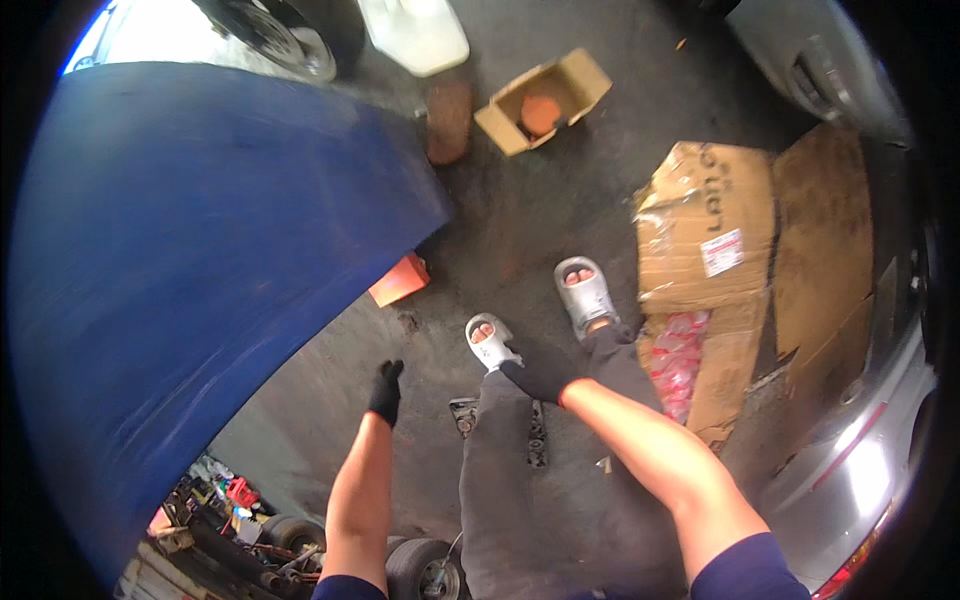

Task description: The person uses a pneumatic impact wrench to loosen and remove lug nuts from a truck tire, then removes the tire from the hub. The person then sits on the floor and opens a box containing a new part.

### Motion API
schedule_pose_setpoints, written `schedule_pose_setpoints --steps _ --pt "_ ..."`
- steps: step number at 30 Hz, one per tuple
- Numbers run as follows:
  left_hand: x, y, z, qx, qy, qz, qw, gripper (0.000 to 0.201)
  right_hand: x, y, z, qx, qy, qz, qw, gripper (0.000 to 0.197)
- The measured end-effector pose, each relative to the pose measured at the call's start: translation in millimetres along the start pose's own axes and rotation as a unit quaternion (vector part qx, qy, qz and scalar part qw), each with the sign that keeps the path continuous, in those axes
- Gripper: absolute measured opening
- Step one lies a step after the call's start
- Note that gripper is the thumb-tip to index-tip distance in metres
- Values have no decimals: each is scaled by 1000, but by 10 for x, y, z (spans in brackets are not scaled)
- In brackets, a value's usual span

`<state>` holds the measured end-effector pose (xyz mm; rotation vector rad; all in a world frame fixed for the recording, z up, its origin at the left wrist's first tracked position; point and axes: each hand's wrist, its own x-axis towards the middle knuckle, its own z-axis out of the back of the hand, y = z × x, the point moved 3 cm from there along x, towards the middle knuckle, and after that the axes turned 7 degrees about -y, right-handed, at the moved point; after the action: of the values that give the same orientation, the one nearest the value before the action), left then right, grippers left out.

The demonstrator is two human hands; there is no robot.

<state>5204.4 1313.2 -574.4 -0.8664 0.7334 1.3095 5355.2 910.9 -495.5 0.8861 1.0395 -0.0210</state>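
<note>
Fingers, left hand: narrow, nothing visibly held, extended perhaps for balance | right hand: by left clog, contact and finger spread cannot be told | metal part: on floor, partly behind trousers | small box: flaps open, presumably for access to orange part

A smudged dark-grey floor spans the middle of the frame; white light glares at upper left, a silver car lines the lower right, and tyres sit at lower left.
</note>
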Motion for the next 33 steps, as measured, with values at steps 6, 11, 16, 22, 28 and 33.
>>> schedule_pose_setpoints --steps 6,11,16,22,28,33 --pt "1992 -364 -10 -77 -55 45 994 86 2102 -302 -1024 54 2 36 998 81" --pt "3015 -711 -210 -102 48 -112 987 91 3280 -304 -1729 136 -46 72 987 85" --pt "2482 -674 -604 -355 -29 -13 934 71 3189 -416 -1819 209 -141 98 963 75" --pt "1390 -956 -1366 -268 114 -148 945 51 2251 -1180 -594 308 -85 -22 947 58" --pt "1094 -1711 -2113 -176 179 -306 918 78 2182 -1652 583 362 -128 7 923 63" --pt "1272 -2339 -2895 -134 209 -344 906 98 2460 -1896 955 298 -182 31 937 83"
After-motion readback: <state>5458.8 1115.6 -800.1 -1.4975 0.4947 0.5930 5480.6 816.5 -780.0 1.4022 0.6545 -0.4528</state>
